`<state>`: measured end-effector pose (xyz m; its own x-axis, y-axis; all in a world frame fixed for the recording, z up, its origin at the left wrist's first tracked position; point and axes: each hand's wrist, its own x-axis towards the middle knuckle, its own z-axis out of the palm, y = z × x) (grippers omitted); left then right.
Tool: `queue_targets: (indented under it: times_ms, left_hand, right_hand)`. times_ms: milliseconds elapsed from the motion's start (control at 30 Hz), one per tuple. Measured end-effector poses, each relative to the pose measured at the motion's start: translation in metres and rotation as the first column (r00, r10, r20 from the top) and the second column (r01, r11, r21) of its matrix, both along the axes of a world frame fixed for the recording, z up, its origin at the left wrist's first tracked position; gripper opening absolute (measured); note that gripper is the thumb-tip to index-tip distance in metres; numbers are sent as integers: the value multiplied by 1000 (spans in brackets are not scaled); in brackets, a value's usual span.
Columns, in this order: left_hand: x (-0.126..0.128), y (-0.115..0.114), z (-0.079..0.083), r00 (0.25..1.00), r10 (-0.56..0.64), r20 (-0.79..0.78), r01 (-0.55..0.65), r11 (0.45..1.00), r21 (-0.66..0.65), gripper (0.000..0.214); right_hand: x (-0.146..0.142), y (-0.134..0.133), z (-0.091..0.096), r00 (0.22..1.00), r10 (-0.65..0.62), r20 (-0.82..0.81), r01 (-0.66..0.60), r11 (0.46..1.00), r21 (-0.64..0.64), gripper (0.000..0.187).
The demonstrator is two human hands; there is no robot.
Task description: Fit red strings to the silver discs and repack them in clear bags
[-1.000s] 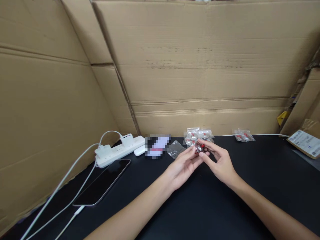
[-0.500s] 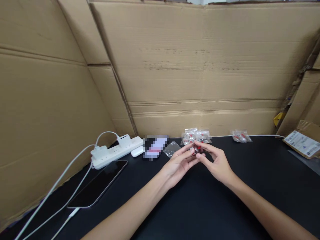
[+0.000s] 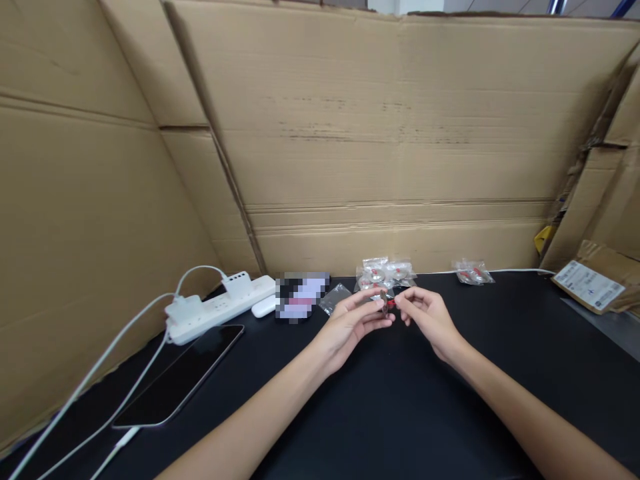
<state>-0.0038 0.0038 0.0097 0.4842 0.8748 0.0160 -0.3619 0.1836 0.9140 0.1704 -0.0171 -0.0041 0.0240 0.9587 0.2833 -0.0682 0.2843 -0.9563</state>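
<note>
Above the middle of the black table, my left hand [image 3: 356,320] grips a small round metal disc [image 3: 384,301] by its edge, tilted nearly edge-on to me. A red cord [image 3: 391,303] comes off its right side. My right hand [image 3: 423,313] is closed in a pinch on the end of that cord. The fingers cover part of both pieces. Just behind the hands, several clear bags [image 3: 400,269] hold similar shiny round pieces with red cords. Left of them lies a flat clear plastic bag [image 3: 334,299].
At left are a white power strip [image 3: 220,308] with cables, a dark tablet [image 3: 183,377], a white case [image 3: 264,306] and a pixelated item [image 3: 301,297]. More bagged pieces [image 3: 473,272] lie right of centre. A labelled cardboard package [image 3: 590,285] sits far right; cardboard walls [image 3: 400,167] surround the table.
My right hand has drawn slightly away to the right, with the red cord now stretched between the hands. The disc has turned nearly edge-on. The camera view has shifted slightly.
</note>
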Motion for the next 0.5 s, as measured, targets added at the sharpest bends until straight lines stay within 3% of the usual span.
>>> queue_targets:
  times_ms: [200, 367, 500]
  left_hand:
    - [3, -5, 2, 998, 2, -66, 3, 997, 75, 43]
    - [5, -7, 1, 965, 143, -221, -77, 956, 284, 45]
    - [5, -6, -3, 927, 224, -301, -82, 904, 419, 44]
  right_hand:
    - [-1, -5, 4, 972, 74, -223, -107, 985, -138, 28]
    - [-5, -8, 2, 863, 230, -450, -341, 922, -183, 31]
    - [-9, -10, 1, 790, 285, -543, -449, 872, -196, 31]
